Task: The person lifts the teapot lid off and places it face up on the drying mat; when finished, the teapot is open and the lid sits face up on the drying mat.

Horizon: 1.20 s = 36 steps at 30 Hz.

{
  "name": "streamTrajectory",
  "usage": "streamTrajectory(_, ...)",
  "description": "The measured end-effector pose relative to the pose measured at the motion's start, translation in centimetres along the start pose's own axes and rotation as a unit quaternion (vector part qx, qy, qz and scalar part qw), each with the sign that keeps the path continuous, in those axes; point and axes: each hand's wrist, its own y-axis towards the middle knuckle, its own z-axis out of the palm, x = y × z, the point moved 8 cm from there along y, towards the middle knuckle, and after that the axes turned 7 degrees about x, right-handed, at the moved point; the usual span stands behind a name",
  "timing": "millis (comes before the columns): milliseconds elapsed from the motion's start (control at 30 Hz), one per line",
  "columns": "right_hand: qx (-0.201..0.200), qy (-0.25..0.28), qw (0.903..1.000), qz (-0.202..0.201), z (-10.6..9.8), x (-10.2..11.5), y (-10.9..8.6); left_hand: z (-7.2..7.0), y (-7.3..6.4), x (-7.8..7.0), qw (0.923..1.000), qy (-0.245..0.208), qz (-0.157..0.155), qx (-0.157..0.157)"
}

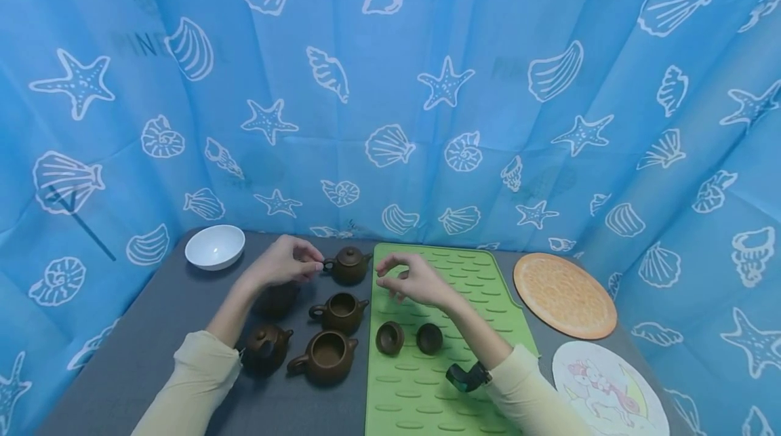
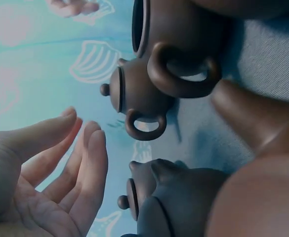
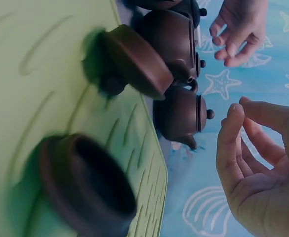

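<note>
Head view: we take the green mat (image 1: 403, 409) as landmark. The left hand (image 1: 289, 263) hangs left of it, wrist bent and fingers loosely curved, near the handle of the rear teapot (image 1: 350, 268), which stands just beside the mat's far left corner. The right hand (image 1: 417, 280) hangs above the mat's far part, forearm slanting in from the near right. Two open pots (image 1: 329, 373) stand left of the mat; two lids (image 1: 430, 339) lie on it.

Left wrist view: we see the left hand empty, thumb and fingers narrowly parted, apart from the teapots left of the mat.

Right wrist view: we see the right hand empty, its thumb and finger all but meeting; we cannot tell whether they touch. The rear teapot stands beyond the mat's edge.
</note>
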Motion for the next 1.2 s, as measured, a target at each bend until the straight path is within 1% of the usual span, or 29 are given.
streamTrajectory(167,-0.014,0.019,0.9997,0.001,0.3,0.5,2.4,-0.6,1.0,0.1,0.9998,-0.011,-0.016,0.011)
streamTrajectory(333,-0.038,0.035,0.9987,0.001,0.5,0.4,4.7,-0.9,2.0,1.0,0.9986,-0.019,-0.047,0.016)
streamTrajectory(467,-0.054,0.053,0.9971,0.001,0.7,0.2,6.2,-1.0,2.6,1.8,0.9973,-0.016,-0.069,0.015)
streamTrajectory(533,-0.06,0.058,0.9965,0.006,0.9,0.0,6.8,-0.9,3.0,2.2,0.9965,-0.02,-0.08,0.011)
streamTrajectory(600,-0.067,0.065,0.9955,0.014,1.0,-0.3,7.3,-0.8,3.3,2.4,0.9962,-0.023,-0.084,0.01)
streamTrajectory(733,-0.086,0.072,0.9931,0.033,1.2,-1.0,8.2,-0.2,4.1,2.9,0.9948,-0.039,-0.093,0.016)
streamTrajectory(867,-0.105,0.071,0.9909,0.046,1.3,-1.7,8.8,0.3,4.5,3.4,0.9926,-0.055,-0.106,0.023)
streamTrajectory(1033,-0.109,0.065,0.991,0.042,1.5,-2.0,9.2,0.3,4.6,3.8,0.9902,-0.073,-0.118,0.011)
streamTrajectory(1200,-0.111,0.054,0.9917,0.034,1.6,-2.0,9.3,0.4,4.6,4.4,0.9867,-0.105,-0.124,0.002)
